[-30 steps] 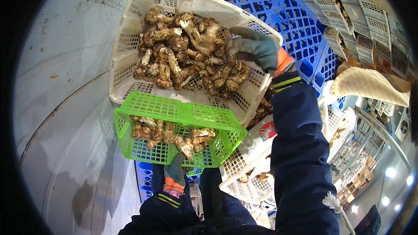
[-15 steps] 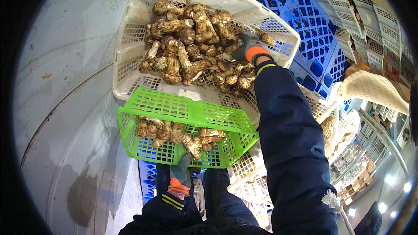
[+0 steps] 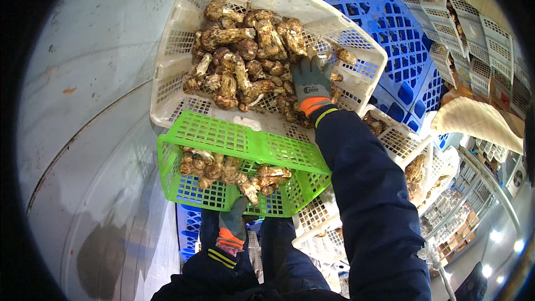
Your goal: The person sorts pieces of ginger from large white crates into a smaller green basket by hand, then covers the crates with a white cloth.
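Observation:
A white slatted crate [image 3: 173,72] holds a heap of brown knobbly mushrooms [image 3: 245,61]. My right hand [image 3: 310,81], in a grey glove with an orange cuff, reaches into that crate and rests flat on the mushrooms at its right side. Below it, a bright green basket [image 3: 245,147] holds a smaller layer of the same mushrooms [image 3: 228,173]. My left hand [image 3: 233,224], gloved the same way, grips the green basket's near wall from underneath.
Blue lattice crates [image 3: 384,28] lie beyond the white crate. More white crates with mushrooms [image 3: 412,156] stand to the right, and a row of them [image 3: 473,28] runs along the far right. A pale grey floor [image 3: 83,106] spreads to the left.
My right hand has slid from the white crate's right rim further in over the mushrooms. The crates appear larger and closer in the view. My left hand keeps its grip on the green basket.

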`<action>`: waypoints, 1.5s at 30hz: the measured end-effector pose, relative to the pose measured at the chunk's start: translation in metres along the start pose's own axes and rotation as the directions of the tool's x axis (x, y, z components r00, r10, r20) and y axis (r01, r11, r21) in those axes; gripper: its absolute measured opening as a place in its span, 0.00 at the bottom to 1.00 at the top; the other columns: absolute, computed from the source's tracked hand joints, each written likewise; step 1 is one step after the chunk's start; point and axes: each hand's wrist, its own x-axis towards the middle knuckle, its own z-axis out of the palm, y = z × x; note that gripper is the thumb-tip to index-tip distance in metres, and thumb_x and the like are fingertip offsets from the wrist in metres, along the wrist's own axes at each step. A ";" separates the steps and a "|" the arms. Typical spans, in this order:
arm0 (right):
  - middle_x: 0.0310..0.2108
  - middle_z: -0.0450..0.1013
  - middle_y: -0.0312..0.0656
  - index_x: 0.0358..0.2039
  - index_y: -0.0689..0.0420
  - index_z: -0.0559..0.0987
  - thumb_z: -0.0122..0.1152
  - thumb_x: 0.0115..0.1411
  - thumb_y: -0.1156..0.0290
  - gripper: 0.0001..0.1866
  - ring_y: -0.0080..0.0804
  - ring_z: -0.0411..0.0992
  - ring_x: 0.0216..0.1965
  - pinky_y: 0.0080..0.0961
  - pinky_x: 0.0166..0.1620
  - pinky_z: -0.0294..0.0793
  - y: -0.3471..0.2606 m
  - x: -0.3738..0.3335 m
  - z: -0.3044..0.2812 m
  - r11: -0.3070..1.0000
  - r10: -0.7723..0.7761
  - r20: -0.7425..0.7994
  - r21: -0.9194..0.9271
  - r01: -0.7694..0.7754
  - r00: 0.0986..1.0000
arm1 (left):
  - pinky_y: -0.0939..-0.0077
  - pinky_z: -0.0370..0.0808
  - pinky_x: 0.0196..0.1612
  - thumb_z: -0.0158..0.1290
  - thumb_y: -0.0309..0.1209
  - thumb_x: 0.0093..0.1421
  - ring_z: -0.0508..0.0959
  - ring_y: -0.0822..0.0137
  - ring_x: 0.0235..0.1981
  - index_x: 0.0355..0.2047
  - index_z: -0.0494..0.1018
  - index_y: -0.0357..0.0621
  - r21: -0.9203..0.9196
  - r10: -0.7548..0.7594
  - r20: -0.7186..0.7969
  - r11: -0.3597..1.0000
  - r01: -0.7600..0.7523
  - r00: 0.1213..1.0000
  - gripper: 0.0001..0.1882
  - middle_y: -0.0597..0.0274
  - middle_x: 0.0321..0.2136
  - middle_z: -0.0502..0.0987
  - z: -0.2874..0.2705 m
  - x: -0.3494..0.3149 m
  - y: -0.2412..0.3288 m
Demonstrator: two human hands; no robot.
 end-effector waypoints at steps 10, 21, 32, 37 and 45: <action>0.51 0.62 0.41 0.56 0.59 0.55 0.57 0.49 0.68 0.35 0.36 0.62 0.47 0.33 0.54 0.56 0.015 0.031 0.067 0.768 0.334 0.034 0.569 -0.293 0.942 | 0.67 0.81 0.28 0.57 0.25 0.51 0.78 0.62 0.31 0.44 0.70 0.40 0.090 0.020 -0.081 0.996 -0.012 0.997 0.19 0.59 0.36 0.75 0.004 0.004 -0.003; 0.50 0.66 0.43 0.59 0.61 0.53 0.59 0.52 0.67 0.37 0.39 0.61 0.53 0.31 0.59 0.53 -0.006 0.024 -0.001 -0.638 0.573 0.428 0.768 0.053 0.698 | 0.64 0.81 0.23 0.57 0.24 0.52 0.79 0.62 0.30 0.45 0.70 0.41 0.018 0.098 -0.074 0.995 -0.097 0.992 0.18 0.57 0.37 0.75 -0.010 0.008 -0.012; 0.33 0.76 0.41 0.40 0.64 0.76 0.64 0.52 0.69 0.16 0.26 0.74 0.32 0.22 0.36 0.74 0.034 -0.075 -0.088 -0.317 -0.201 0.442 0.815 -0.485 0.874 | 0.64 0.79 0.19 0.57 0.28 0.51 0.78 0.59 0.27 0.42 0.71 0.42 0.063 -0.018 -0.106 0.998 0.025 0.994 0.17 0.58 0.35 0.75 -0.018 0.011 -0.014; 0.26 0.74 0.35 0.34 0.63 0.78 0.63 0.54 0.68 0.11 0.21 0.70 0.25 0.17 0.31 0.71 0.030 -0.108 -0.118 -0.394 -0.258 0.356 0.810 -0.434 0.898 | 0.67 0.79 0.19 0.57 0.28 0.52 0.78 0.60 0.26 0.42 0.71 0.41 0.056 -0.029 -0.101 0.998 0.034 0.994 0.17 0.58 0.34 0.76 -0.014 0.013 -0.014; 0.43 0.74 0.53 0.50 0.60 0.73 0.65 0.49 0.55 0.30 0.36 0.74 0.43 0.27 0.47 0.71 0.022 -0.092 -0.134 0.281 -0.163 0.407 0.892 -0.353 0.899 | 0.68 0.78 0.19 0.58 0.29 0.51 0.78 0.60 0.24 0.40 0.71 0.45 0.058 -0.031 -0.137 0.998 0.039 0.990 0.15 0.62 0.30 0.75 -0.023 0.006 -0.006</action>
